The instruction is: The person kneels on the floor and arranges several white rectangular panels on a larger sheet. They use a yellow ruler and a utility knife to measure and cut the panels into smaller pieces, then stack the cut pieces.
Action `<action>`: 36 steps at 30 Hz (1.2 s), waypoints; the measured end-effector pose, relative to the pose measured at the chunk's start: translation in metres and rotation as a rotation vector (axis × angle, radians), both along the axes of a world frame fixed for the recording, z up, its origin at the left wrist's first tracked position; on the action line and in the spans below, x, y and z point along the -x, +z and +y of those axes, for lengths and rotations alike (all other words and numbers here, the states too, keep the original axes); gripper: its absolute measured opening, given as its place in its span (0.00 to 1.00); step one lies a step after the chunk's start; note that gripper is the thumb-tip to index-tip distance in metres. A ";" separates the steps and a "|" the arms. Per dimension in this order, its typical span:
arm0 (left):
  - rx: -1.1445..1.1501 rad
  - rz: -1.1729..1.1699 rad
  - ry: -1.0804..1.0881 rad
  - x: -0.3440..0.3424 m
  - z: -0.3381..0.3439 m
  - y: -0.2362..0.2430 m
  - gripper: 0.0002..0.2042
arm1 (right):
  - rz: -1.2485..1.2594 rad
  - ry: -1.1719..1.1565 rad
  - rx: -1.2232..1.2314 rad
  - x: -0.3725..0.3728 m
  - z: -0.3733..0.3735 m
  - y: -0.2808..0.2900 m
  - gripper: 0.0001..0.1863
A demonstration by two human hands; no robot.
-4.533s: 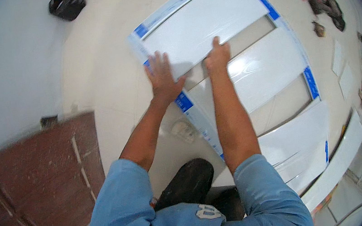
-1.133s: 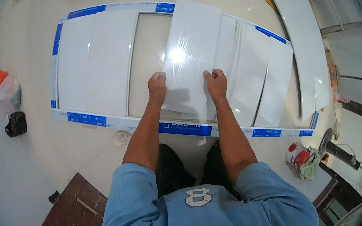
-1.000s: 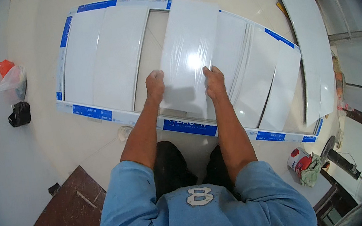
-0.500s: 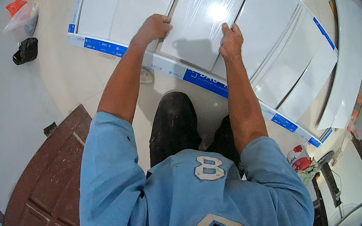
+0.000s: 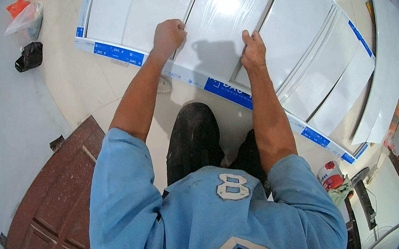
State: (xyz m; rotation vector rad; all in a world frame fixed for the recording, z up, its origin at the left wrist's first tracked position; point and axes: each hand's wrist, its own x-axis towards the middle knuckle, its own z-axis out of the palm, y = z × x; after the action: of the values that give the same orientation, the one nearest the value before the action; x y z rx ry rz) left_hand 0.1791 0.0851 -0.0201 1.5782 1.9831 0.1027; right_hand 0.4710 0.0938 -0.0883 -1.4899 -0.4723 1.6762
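Observation:
A glossy white panel [image 5: 219,26] with a wrinkled clear film lies inside a long white frame [image 5: 177,73] that carries blue printed tape. My left hand [image 5: 169,39] is closed at the panel's left edge, fingers curled over it. At the opposite edge my right hand [image 5: 253,52] grips with the thumb up; its fingertips are partly hidden. A narrow gap [image 5: 268,12] runs between this panel and the white panel to its right [image 5: 292,26]. Further white panels fill the frame on both sides.
Loose white sheets [image 5: 382,60] lean at the far right. A brown panelled door piece [image 5: 55,214] lies at the lower left. Plastic bags [image 5: 29,56] sit by the left wall. A red and white can [image 5: 329,175] stands at the lower right beside a green cloth [image 5: 340,189].
The film-covered panel has shifted slightly left between my hands. The gap along its right edge is wider, and the one at its lower left has narrowed.

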 end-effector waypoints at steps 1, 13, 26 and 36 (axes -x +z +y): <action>-0.007 0.029 -0.002 -0.002 -0.001 0.001 0.14 | 0.008 0.003 0.010 -0.001 0.002 0.000 0.10; -0.314 0.070 0.074 -0.022 -0.034 0.012 0.20 | -0.203 0.187 0.135 -0.005 -0.010 -0.002 0.21; -0.220 0.156 -0.198 -0.029 -0.055 -0.002 0.41 | -0.379 0.369 0.050 0.003 -0.005 0.013 0.16; -0.201 0.091 -0.183 -0.039 -0.053 -0.004 0.43 | -0.406 0.392 0.080 -0.001 -0.001 0.019 0.17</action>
State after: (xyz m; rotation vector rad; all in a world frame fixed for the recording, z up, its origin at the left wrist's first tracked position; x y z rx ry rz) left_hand 0.2185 0.0317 -0.0237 1.9168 1.9349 0.1644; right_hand 0.4718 0.0927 -0.0697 -1.8998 -0.9782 1.6948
